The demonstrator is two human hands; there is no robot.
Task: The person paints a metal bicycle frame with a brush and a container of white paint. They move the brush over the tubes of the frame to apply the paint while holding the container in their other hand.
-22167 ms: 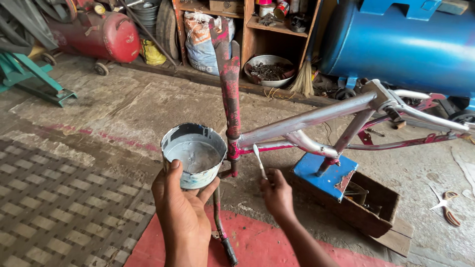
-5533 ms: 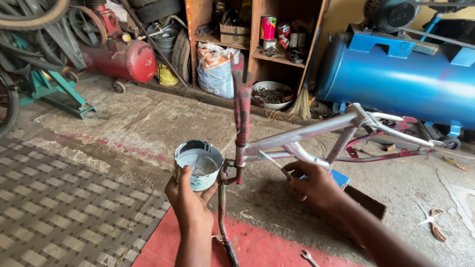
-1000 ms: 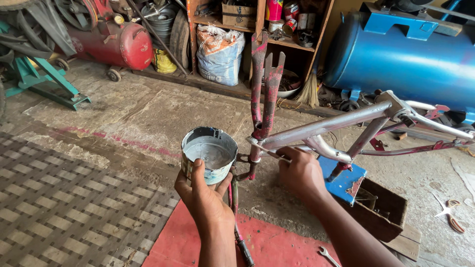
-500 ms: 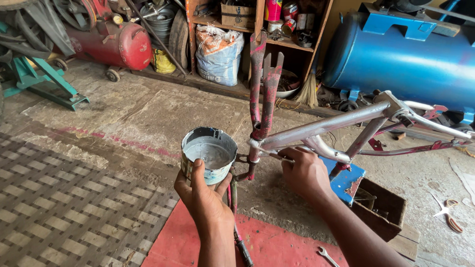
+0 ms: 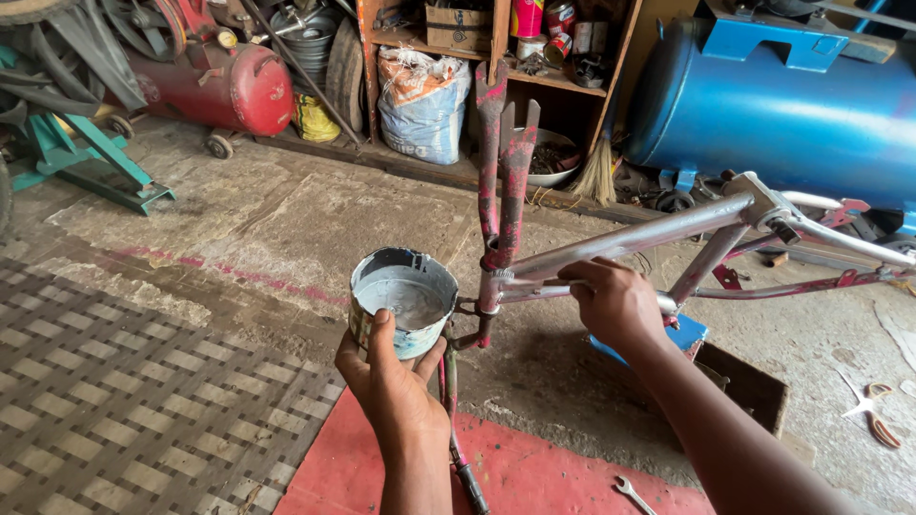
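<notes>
My left hand point(image 5: 391, 381) holds a dented tin can point(image 5: 405, 300) of pale grey paint from below, just left of the bicycle frame's head tube. The bicycle frame point(image 5: 649, 234) stands upside down, its worn red fork point(image 5: 501, 162) pointing up and its main tubes coated silver-grey. My right hand point(image 5: 615, 300) rests on the lower silver tube just right of the head tube. Its fingers pinch a thin paintbrush that they almost entirely hide.
The frame rests on a blue block point(image 5: 689, 334) in a wooden box point(image 5: 754, 386). A red mat point(image 5: 534, 467) with a small wrench point(image 5: 630, 491) lies below. Behind stand a blue tank point(image 5: 792, 105), a red compressor point(image 5: 219, 86), a sack point(image 5: 420, 91) and a green stand point(image 5: 86, 167).
My right hand has slid a little to the right along the silver tube, away from the head tube. The can stays in place in my left hand.
</notes>
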